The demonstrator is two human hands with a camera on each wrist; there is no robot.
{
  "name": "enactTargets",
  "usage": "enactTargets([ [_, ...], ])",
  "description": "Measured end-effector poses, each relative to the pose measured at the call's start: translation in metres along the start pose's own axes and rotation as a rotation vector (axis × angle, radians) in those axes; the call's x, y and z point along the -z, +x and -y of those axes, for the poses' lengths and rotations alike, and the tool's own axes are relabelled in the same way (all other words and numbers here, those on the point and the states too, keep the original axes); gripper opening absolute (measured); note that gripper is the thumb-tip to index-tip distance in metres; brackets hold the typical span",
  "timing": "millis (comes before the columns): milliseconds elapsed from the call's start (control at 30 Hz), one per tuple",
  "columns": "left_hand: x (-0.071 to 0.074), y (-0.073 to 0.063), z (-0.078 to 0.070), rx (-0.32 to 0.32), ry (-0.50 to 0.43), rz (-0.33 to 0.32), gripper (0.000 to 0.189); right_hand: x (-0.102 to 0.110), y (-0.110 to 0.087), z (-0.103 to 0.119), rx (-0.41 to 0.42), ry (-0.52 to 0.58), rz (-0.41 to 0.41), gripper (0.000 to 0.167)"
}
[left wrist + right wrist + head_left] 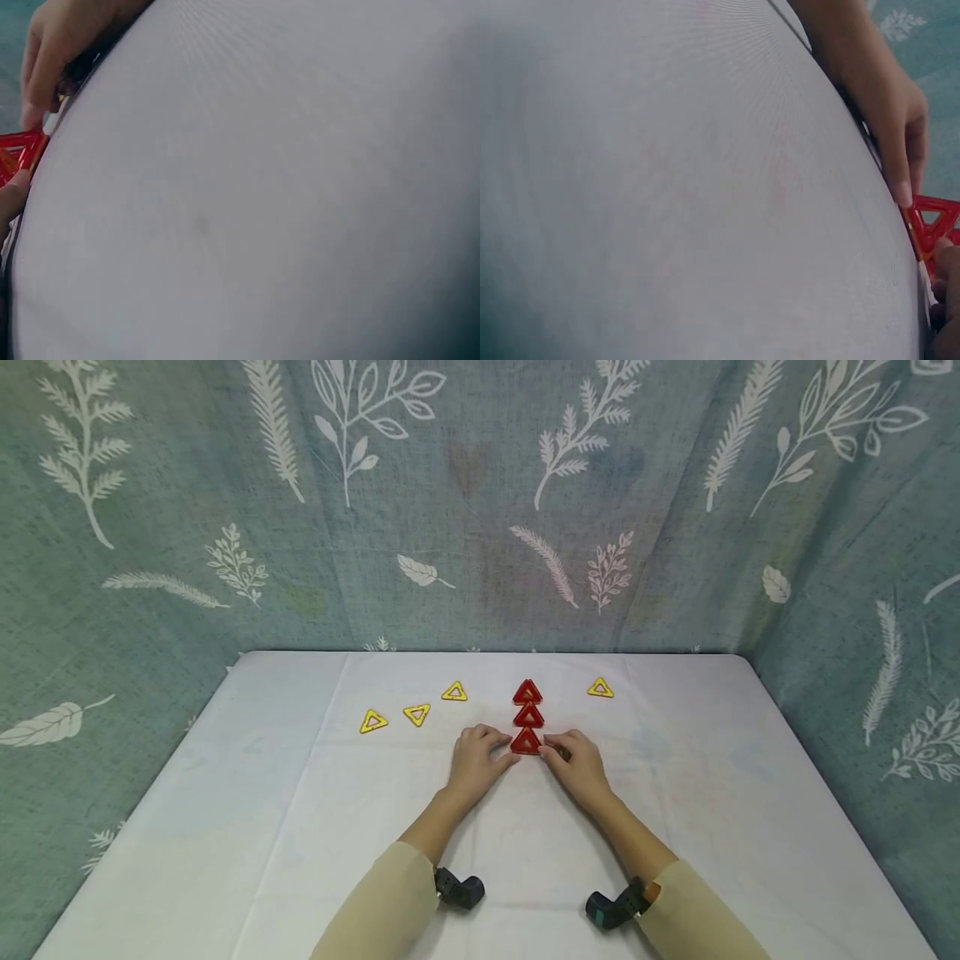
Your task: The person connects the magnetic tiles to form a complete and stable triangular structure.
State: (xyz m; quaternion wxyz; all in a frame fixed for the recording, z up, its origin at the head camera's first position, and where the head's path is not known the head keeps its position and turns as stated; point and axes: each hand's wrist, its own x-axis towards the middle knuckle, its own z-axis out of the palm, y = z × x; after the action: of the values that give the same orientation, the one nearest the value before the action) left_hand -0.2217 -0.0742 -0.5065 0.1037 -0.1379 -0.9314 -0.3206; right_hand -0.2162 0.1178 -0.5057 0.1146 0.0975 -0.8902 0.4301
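Note:
Three red triangle pieces stand in a column in the head view: a far one (528, 691), a middle one (528, 716) and a near one (527, 742), points facing away and close against one another. My left hand (476, 762) pinches the near red triangle at its left corner, thumb in front and fingers behind. On the opposite side, my right hand (579, 766) holds its right corner between thumb and bent fingers. Both wrist views catch this red triangle (30, 150) only at their edges, with fingertips of both hands on it; its open centre (932, 217) shows in the right one.
Yellow triangle pieces lie left of the column: one far left (372, 721), one pointing towards me (417, 715) and one further back (454, 691). Another yellow triangle (601, 687) lies to the right. The white-covered table (315, 860) meets a patterned curtain (480, 527) behind.

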Motion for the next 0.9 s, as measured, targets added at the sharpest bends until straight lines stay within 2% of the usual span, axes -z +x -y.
enactTargets([
  [67,0.004,-0.004,0.005,-0.006,0.010,0.025,0.039,0.002,-0.001,-0.001,-0.017,0.026,-0.026,0.024],
  [200,0.015,-0.011,0.017,-0.012,0.010,0.059,0.043,0.006,-0.002,-0.004,-0.032,0.001,-0.083,0.024],
  [400,0.032,-0.021,0.039,-0.003,0.022,0.038,0.046,0.015,0.002,-0.013,-0.089,-0.046,-0.101,0.027],
  [567,0.041,-0.025,0.051,0.001,0.014,0.037,0.052,0.021,0.006,-0.021,-0.132,-0.059,-0.114,0.031],
  [667,0.046,-0.028,0.056,0.032,-0.010,0.015,0.053,0.022,0.009,-0.022,-0.156,-0.071,-0.130,0.034],
  [900,0.056,-0.029,0.070,0.126,-0.015,-0.091,0.054,0.025,0.018,-0.027,-0.248,-0.117,-0.123,0.041],
])
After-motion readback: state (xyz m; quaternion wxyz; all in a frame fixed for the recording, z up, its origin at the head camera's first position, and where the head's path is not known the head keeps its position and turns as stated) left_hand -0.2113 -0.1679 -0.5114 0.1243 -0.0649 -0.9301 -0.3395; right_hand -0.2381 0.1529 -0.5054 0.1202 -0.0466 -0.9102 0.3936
